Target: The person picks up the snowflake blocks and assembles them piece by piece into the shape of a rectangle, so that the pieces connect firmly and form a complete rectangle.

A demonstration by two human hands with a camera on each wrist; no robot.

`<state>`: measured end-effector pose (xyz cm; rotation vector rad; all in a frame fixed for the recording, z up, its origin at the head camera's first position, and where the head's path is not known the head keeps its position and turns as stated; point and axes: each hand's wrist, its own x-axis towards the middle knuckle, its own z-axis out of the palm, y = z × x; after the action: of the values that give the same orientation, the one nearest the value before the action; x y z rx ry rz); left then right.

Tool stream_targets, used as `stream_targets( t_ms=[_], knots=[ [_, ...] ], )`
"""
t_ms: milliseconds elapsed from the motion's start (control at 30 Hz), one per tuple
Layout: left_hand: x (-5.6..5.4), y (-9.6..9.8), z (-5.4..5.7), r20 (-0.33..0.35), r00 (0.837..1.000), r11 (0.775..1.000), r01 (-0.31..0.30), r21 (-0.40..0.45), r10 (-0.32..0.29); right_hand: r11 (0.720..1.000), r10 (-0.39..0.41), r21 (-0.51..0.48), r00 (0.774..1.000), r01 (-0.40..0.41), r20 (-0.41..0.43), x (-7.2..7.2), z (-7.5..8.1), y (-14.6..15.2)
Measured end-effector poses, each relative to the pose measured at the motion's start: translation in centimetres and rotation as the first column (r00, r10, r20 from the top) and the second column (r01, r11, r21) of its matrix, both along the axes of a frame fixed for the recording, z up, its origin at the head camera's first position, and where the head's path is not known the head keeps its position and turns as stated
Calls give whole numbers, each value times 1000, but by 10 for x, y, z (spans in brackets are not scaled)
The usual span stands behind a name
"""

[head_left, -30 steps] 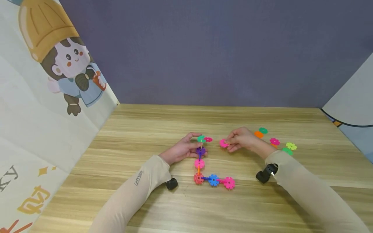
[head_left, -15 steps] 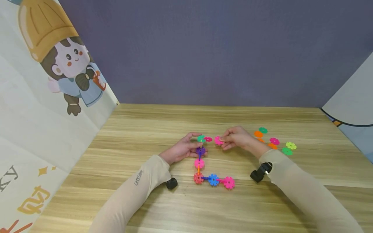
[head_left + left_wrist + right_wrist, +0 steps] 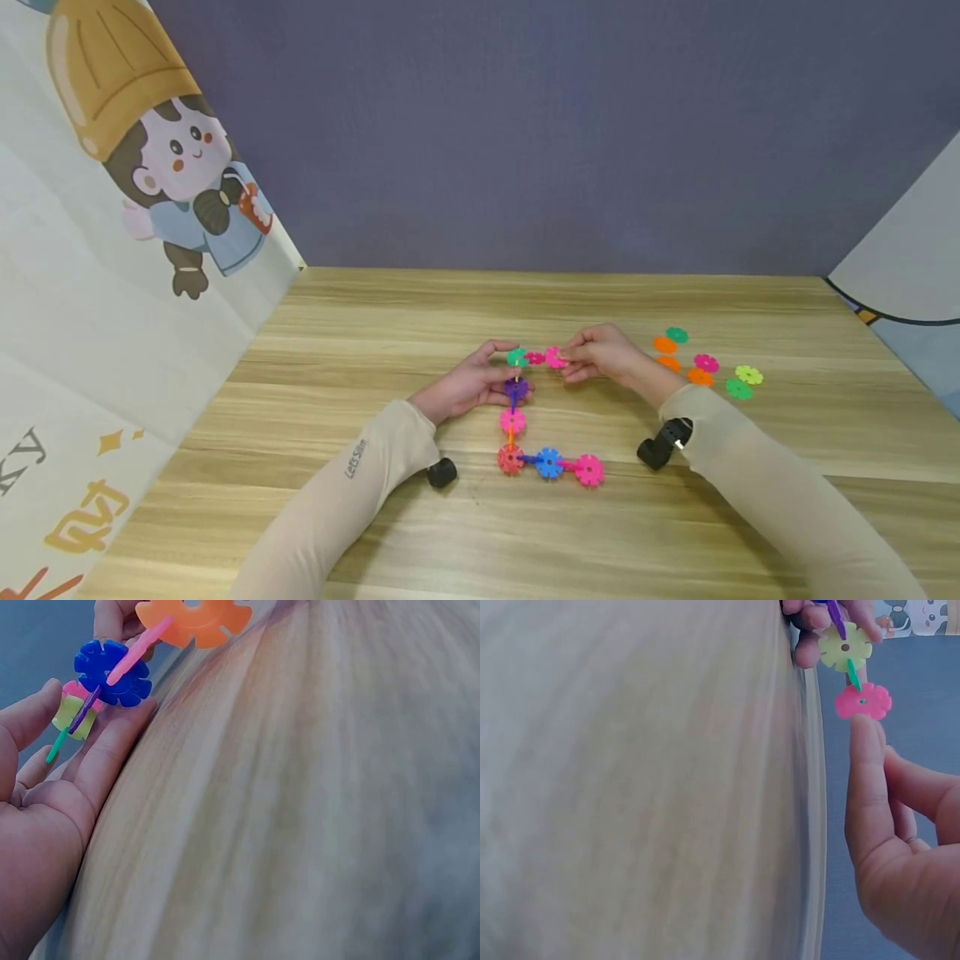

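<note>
Notched flower-shaped plastic discs, joined edge to face, form a bent chain point(image 3: 513, 422) on the table. My left hand point(image 3: 476, 383) holds its far corner, thumb and fingers about the green disc point(image 3: 517, 357) and purple disc point(image 3: 517, 388). Between my right hand's point(image 3: 603, 354) thumb and fingertips is a pink disc point(image 3: 553, 357), its edge against the crimson disc point(image 3: 535, 358) at the chain's far end. In the right wrist view the pinched disc point(image 3: 862, 701) meets a thin green piece point(image 3: 853, 675); whether they are fully slotted together I cannot tell. Chain colours look different in the wrist views.
Several loose discs lie to the right, among them a yellow disc point(image 3: 748, 375), a green disc point(image 3: 739, 389) and an orange disc point(image 3: 665, 344). The chain's near arm ends in a pink disc point(image 3: 589, 470). A dark panel point(image 3: 555, 142) stands behind the wooden table point(image 3: 420, 300).
My right hand has moved left, bringing the pink disc from a gap away up against the crimson disc. The left hand and the chain have stayed almost still.
</note>
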<state>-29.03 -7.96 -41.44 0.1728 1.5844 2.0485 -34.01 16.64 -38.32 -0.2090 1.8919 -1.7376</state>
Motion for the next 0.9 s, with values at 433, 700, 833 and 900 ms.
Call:
stream_targets(
  t_ms=[433,700,833,900],
  knots=[
    [1,0,0,0,1000,1000,-1,5,1,1000,-2,7,1000,2,-1,2,-3,-4],
    [2,1,0,-16,1000,1000,-1,-13,1,999,-42,-18,999,42,3,7,-3,-12],
    [2,1,0,-7,1000,1000,-22,-19,22,997,-76,-33,997,75,-13,10,-2,-15],
    [2,2,0,-7,999,999,-32,-26,32,996,-85,-42,996,84,-25,12,-2,-16]
  ],
)
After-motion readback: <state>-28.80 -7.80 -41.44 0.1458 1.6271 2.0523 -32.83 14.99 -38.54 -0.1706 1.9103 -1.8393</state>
